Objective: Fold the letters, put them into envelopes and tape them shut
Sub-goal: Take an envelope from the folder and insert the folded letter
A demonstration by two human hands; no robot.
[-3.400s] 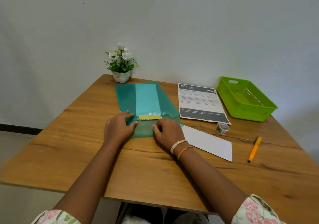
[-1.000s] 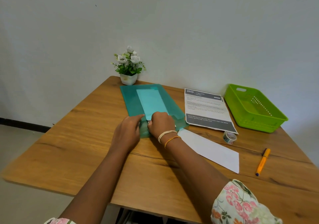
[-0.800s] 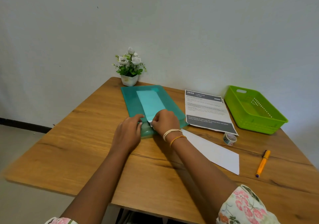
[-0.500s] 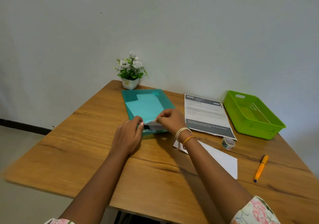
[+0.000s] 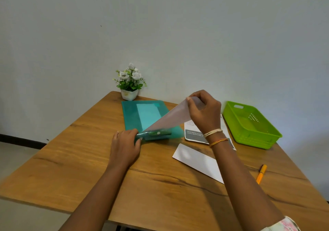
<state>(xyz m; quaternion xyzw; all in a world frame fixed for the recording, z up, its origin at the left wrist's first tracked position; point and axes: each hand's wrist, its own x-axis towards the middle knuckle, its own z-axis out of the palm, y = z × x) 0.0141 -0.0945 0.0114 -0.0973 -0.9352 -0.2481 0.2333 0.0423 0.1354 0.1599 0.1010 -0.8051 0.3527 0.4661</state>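
A teal plastic folder (image 5: 135, 116) lies flat on the wooden table (image 5: 89, 159), with a paler sheet showing through it. My left hand (image 5: 124, 147) grips the folder's near end at its flap. My right hand (image 5: 204, 113) is raised above the table and pinches the top corner of a white sheet (image 5: 170, 120). That sheet slants down from my fingers into the folder's near opening. A white envelope (image 5: 195, 161) lies flat to the right, close to my right forearm. A printed letter (image 5: 194, 134) lies behind my right wrist, partly hidden by it.
A green plastic basket (image 5: 256, 141) stands at the right back of the table. An orange pen (image 5: 260, 173) lies near the right edge. A small potted plant (image 5: 130, 83) with white flowers stands against the wall behind the folder.
My right hand has lifted up and to the right, drawing a white sheet out of the folder. My left hand stayed at the folder's near end. The tape roll is now hidden behind my right wrist.
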